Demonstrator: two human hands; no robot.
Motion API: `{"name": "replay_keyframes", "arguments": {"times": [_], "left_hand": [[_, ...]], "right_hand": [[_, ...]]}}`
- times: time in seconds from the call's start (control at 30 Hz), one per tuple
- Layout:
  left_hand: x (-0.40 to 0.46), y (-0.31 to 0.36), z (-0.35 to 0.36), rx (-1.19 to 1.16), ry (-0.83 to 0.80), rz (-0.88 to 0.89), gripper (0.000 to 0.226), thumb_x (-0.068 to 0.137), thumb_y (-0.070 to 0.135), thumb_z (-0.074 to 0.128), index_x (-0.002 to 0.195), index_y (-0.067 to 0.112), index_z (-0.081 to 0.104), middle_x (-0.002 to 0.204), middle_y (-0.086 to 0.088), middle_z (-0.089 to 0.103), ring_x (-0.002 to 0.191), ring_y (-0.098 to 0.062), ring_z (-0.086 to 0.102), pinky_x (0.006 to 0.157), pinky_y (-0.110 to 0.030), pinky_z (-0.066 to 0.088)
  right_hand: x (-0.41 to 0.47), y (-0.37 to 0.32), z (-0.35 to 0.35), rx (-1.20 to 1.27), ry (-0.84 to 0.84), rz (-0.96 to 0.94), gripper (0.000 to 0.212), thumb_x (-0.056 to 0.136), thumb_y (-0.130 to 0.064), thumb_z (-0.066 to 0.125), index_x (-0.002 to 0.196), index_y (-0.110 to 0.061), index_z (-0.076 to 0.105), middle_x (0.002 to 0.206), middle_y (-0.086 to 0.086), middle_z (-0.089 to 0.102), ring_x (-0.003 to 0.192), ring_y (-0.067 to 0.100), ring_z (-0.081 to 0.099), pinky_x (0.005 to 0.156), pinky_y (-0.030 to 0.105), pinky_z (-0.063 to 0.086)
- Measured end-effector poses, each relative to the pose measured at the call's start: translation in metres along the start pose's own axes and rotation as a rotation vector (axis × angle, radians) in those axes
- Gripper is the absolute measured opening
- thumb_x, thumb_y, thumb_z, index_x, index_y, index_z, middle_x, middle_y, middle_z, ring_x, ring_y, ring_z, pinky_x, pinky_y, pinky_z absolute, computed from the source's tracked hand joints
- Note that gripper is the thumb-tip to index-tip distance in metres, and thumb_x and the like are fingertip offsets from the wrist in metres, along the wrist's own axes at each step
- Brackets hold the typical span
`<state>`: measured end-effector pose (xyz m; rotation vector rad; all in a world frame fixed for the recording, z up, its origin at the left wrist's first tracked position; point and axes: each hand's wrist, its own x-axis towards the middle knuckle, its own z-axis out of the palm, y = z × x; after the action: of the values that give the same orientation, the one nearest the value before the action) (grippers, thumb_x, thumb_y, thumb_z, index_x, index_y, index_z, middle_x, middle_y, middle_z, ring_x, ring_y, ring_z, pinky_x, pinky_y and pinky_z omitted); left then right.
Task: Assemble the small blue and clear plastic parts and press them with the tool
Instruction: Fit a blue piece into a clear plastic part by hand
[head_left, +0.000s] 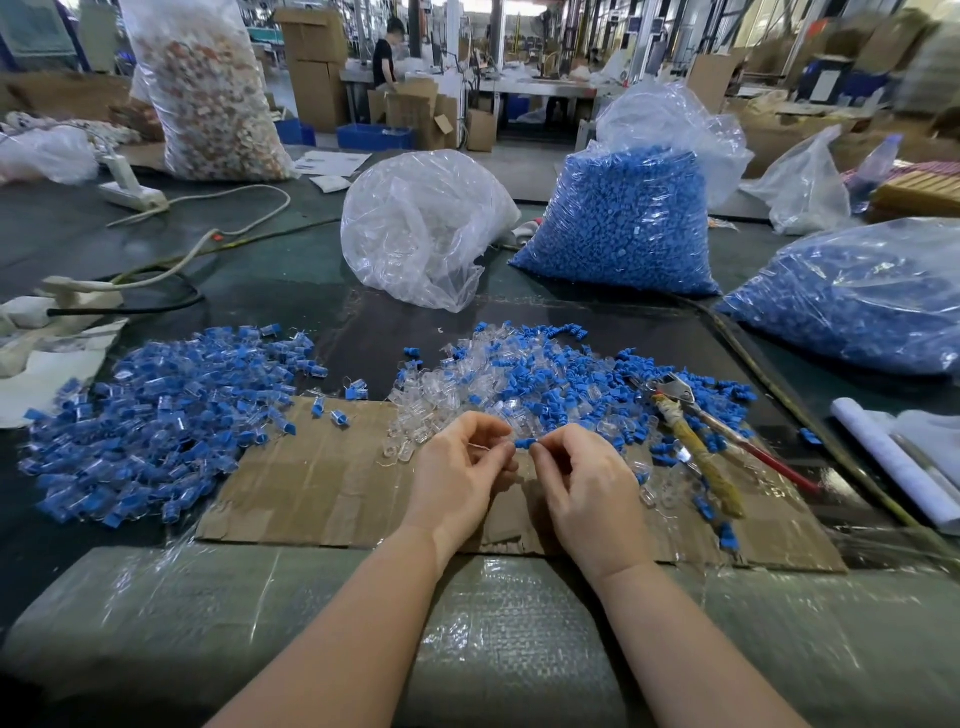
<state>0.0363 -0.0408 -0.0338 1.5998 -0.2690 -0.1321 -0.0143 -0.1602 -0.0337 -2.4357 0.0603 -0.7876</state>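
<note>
Blue part (524, 443) sits right between both hands, over the far edge of the cardboard (311, 488). Right hand (587, 488) pinches one end of it with thumb and fingertips. Left hand (462, 467) has its fingers curled in at the other end, looks like there's a clear piece in there, but it's too hard to see to be sure. Just past the hands is the loose pile (545, 374) of blue and clear bits mixed together. The tool (696, 441) lies on the pile's right side, handles toward the person, nobody touching it. Off to the left there's a finished pile (166, 410). Further back, a clear bag (421, 228) and two bags of blue parts (623, 228).
</note>
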Motion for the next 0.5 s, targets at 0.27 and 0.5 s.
{"name": "replay_keyframes", "arguments": {"times": [0.27,0.5], "left_hand": [[-0.0007,0.0015,0.0000,-0.027,-0.044,-0.016,0.017,0.086,-0.004,0.060,0.078,0.011,0.061,0.067,-0.005,0.063,0.055,-0.004,0.060,0.055,-0.016,0.051],[-0.0004,0.0012,-0.0017,0.005,-0.029,-0.017,0.015,0.088,-0.001,0.059,0.081,0.012,0.063,0.072,-0.005,0.064,0.059,-0.007,0.061,0.057,-0.018,0.051]], "right_hand": [[-0.0022,-0.0001,0.0029,-0.088,0.010,-0.069,0.015,0.081,-0.011,0.071,0.071,-0.009,0.060,0.067,0.004,0.059,0.064,0.023,0.056,0.059,0.032,0.044],[-0.0013,0.0020,0.0009,-0.009,-0.005,-0.105,0.016,0.081,-0.013,0.071,0.097,-0.011,0.068,0.086,0.000,0.065,0.081,0.017,0.060,0.074,0.027,0.047]]}}
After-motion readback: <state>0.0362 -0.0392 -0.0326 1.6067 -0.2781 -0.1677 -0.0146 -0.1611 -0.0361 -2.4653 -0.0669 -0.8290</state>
